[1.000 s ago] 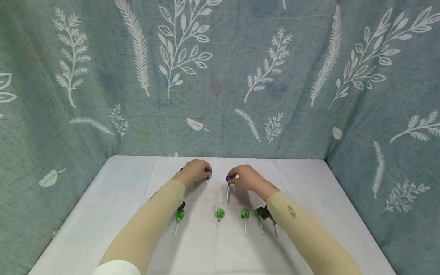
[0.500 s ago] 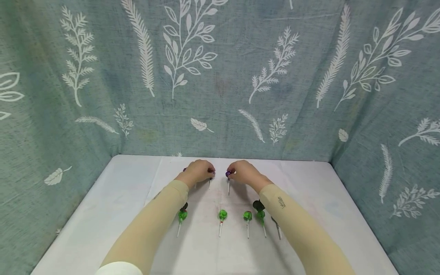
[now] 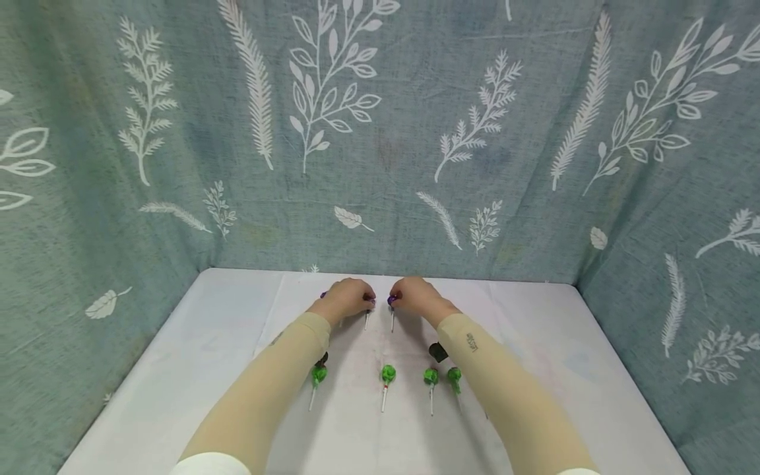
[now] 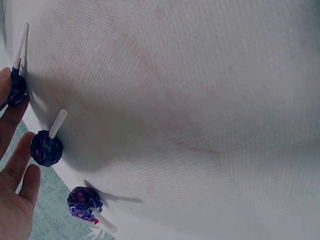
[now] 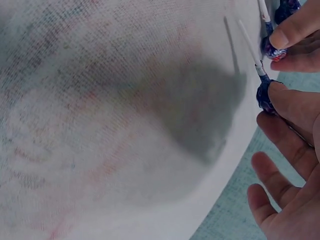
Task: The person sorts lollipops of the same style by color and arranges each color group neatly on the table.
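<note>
My left hand (image 3: 346, 298) is near the table's back edge. Its thumb and index finger pinch the wrapped head of a purple lollipop (image 4: 17, 92), whose white stick points toward me. Close to the right of it, my right hand (image 3: 418, 298) pinches a second purple lollipop (image 5: 263, 97) between thumb and index finger, its stick also toward me. Two more purple lollipops show in the left wrist view: one (image 4: 46, 148) right at my left fingertips, the other (image 4: 85, 202) farther along the edge. In the head view my left hand mostly hides these two.
Nearer to me several green lollipops lie in a loose row, among them one at left (image 3: 318, 375), one in the middle (image 3: 388, 374) and one at right (image 3: 431, 377). The white table (image 3: 225, 316) ends at a leaf-patterned curtain (image 3: 386, 165) behind.
My right hand has carried its purple lollipop back and slightly left, nearer the left hand's lollipop. My left hand keeps its pinch almost in place. The head view has shifted a little.
</note>
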Motion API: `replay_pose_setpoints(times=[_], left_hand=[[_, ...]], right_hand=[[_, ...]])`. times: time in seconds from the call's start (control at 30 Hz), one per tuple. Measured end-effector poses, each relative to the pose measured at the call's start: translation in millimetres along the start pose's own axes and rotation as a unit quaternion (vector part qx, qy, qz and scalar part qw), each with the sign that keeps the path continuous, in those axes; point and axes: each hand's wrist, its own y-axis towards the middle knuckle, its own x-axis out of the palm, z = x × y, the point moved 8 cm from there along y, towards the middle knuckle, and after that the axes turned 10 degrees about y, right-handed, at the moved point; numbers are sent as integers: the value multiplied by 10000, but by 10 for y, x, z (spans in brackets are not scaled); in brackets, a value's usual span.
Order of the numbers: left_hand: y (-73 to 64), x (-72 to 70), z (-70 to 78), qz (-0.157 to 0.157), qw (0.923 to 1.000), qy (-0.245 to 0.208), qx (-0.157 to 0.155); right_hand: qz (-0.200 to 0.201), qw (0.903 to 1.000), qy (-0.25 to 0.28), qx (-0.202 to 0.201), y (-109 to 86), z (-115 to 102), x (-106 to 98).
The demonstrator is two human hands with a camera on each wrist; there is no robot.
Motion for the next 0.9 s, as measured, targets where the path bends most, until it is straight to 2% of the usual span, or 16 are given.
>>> replay_pose_setpoints(times=[0.3, 0.6, 0.77, 0.9], left_hand=[[-7, 3, 49, 73, 9999, -68, 98], [-64, 37, 63, 51, 9999, -121, 33], [-53, 19, 48, 105, 9998, -151, 55], [-32, -1, -6, 51, 9998, -180, -41]], right_hand=[[-40, 10000, -39, 73, 27, 73, 106], [-53, 10000, 32, 1, -28, 47, 178], [12, 9996, 291, 36, -99, 17, 95], [13, 9981, 596, -178, -176, -24, -17]])
